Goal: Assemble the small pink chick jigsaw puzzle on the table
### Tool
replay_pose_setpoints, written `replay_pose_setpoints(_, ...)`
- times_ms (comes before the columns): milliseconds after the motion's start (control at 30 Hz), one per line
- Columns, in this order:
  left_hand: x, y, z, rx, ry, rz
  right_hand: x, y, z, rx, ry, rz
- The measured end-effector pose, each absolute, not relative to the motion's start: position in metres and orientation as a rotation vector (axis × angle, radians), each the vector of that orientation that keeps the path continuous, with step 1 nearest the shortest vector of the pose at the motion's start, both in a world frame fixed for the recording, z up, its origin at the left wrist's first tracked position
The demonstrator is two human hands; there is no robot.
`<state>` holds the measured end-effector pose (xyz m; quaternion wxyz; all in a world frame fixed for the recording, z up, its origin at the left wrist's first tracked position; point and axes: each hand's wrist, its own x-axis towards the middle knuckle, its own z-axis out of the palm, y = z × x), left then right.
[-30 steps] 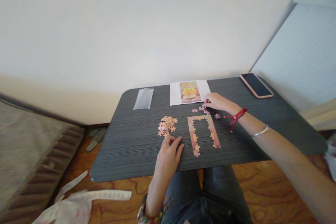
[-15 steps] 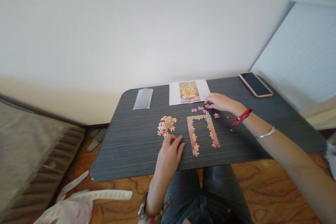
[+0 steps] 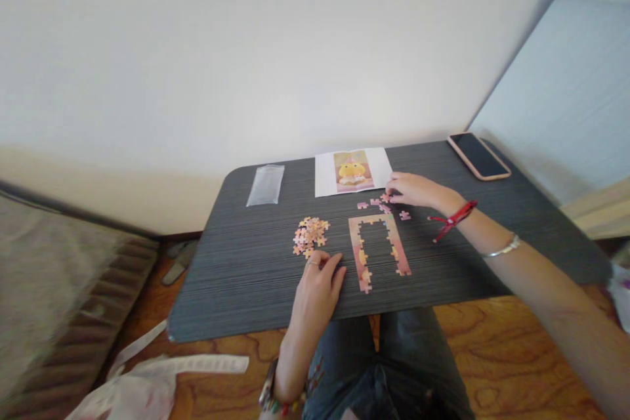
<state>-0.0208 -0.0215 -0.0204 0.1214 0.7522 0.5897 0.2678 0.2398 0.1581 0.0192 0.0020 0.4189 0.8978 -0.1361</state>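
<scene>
Puzzle pieces (image 3: 384, 199) on dark table (image 3: 246, 275)

Loose pink puzzle pieces (image 3: 378, 204) flat above unfinished puzzle frame (image 3: 378, 251)

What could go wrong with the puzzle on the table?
The puzzle frame is open on its near side and lies close to the table edge, so a nudge from the left hand might break it or drop pieces. The right hand and its dangling red wrist string could sweep the loose pieces around.
</scene>
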Motion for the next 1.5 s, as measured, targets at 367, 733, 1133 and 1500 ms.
replay_pose_setpoints(367,-0.022,-0.023,-0.021,2.202,1.717,0.783,0.23,0.157,0.019,1.295,2.8,-0.242)
replay_pose_setpoints(733,-0.01,-0.028,-0.007,2.212,1.667,0.831,0.249,0.105,0.033,1.287,2.939,-0.235)
replay_pose_setpoints(1133,0.059,-0.031,0.002,2.298,1.501,0.676,0.242,-0.001,0.016,1.192,3.059,0.017)
replay_pose_setpoints(1500,0.064,-0.034,-0.003,2.326,1.475,0.685,0.236,-0.009,0.007,1.203,3.059,0.085)
